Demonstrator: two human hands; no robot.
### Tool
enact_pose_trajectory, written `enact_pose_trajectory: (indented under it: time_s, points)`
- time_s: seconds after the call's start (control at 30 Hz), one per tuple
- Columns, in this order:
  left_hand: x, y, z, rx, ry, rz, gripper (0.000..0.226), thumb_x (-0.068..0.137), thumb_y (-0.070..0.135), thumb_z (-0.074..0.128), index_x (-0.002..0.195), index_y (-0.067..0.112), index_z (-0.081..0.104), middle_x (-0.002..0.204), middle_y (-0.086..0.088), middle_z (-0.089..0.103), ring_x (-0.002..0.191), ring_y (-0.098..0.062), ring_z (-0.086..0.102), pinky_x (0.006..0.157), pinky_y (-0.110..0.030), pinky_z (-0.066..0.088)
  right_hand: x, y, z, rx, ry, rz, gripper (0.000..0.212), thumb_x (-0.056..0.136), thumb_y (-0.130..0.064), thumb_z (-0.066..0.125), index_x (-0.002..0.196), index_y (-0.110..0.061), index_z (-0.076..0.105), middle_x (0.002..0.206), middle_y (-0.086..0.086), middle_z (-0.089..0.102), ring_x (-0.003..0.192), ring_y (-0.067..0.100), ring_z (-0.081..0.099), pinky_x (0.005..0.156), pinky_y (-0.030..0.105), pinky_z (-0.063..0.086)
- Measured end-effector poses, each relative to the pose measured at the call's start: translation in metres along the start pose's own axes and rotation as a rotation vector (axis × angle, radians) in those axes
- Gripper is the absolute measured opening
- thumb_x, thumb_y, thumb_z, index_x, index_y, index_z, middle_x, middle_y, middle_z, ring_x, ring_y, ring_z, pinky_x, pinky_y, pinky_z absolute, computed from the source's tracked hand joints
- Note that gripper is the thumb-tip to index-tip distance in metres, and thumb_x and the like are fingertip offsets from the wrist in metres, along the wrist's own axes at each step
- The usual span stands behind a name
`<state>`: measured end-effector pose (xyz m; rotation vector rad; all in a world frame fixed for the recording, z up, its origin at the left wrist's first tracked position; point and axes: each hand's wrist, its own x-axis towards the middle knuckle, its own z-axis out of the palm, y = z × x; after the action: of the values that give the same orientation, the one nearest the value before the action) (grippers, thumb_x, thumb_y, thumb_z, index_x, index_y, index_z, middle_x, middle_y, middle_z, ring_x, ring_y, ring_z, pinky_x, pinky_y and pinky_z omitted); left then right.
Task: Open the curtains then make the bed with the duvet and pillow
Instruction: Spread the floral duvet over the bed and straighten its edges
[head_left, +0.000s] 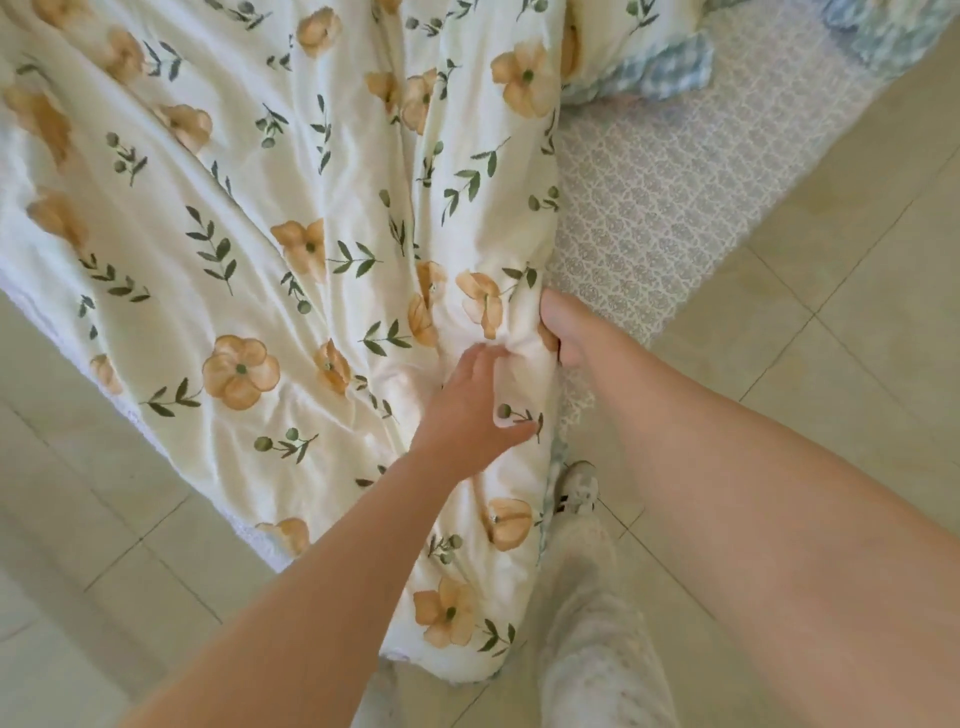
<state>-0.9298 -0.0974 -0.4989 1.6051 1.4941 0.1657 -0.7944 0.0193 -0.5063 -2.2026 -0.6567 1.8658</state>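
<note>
A cream duvet (249, 171) printed with orange flowers and green sprigs lies crumpled across the bed, one corner hanging down to the floor near my legs. My right hand (558, 332) grips the duvet's bunched right edge, thumb on top. Just below it, my left hand (467, 410) clutches a fold of the same edge. A blue-and-white patterned pillow (670, 67) lies at the top right, partly under the duvet. The bed's pale patterned sheet (675, 176) shows to the right of the duvet.
Pale tiled floor (857, 322) surrounds the bed on the left, right and bottom. My leg in light trousers and a white shoe (579, 486) stands beside the hanging duvet corner.
</note>
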Motion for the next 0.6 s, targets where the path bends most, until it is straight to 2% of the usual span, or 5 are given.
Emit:
enact_pose_trajectory:
  time_s: [0.1,0.23,0.43,0.5,0.6]
  points:
    - [0.019,0.023,0.031,0.082,0.092,-0.206,0.11,0.065,0.075,0.066,0.146,0.029,0.007,0.158,-0.001,0.021,0.133,-0.024,0.042,0.103,-0.05,0.041,0.012,-0.02,-0.014,0.035,-0.177,0.004,0.037,0.096,-0.041,0.045,0.066,-0.02,0.054,0.047,-0.01,0.059,0.036,0.005,0.046,0.039,0.014,0.035]
    - [0.04,0.053,0.066,0.135,0.256,-0.432,0.122,0.062,0.079,0.063,0.149,0.023,-0.001,0.16,-0.004,0.015,0.146,-0.029,0.018,0.113,-0.058,0.019,0.022,-0.036,-0.036,0.191,-0.341,-0.03,0.049,0.091,-0.054,0.052,0.111,-0.013,0.069,0.116,0.007,0.071,0.083,0.019,0.072,0.071,0.032,0.058]
    - [0.044,0.062,0.076,0.121,0.254,-0.501,0.105,0.078,0.003,0.066,0.153,0.025,-0.004,0.163,-0.007,0.004,0.148,-0.031,0.014,0.116,-0.056,0.02,0.033,-0.064,-0.057,0.299,-0.376,-0.094,0.057,0.082,-0.059,0.062,0.123,-0.02,0.065,0.117,0.01,0.07,0.111,0.033,0.065,0.097,0.056,0.048]
    - [0.041,0.059,0.069,0.025,0.273,-0.489,0.099,0.074,-0.007,0.06,0.153,0.028,0.01,0.156,-0.009,0.028,0.128,-0.033,0.046,0.097,-0.046,0.045,0.038,-0.077,-0.062,0.319,-0.334,-0.127,0.053,0.08,-0.054,0.068,0.119,-0.018,0.067,0.113,0.01,0.072,0.107,0.032,0.067,0.093,0.058,0.05]
    - [0.034,0.054,0.061,-0.044,0.322,-0.488,0.085,0.075,-0.005,0.054,0.147,0.036,0.032,0.119,-0.006,0.063,0.085,-0.024,0.06,0.067,-0.034,0.049,0.038,-0.099,-0.064,0.209,-0.329,-0.179,0.055,0.079,-0.052,0.07,0.119,-0.015,0.066,0.111,0.01,0.073,0.102,0.032,0.069,0.089,0.059,0.051]
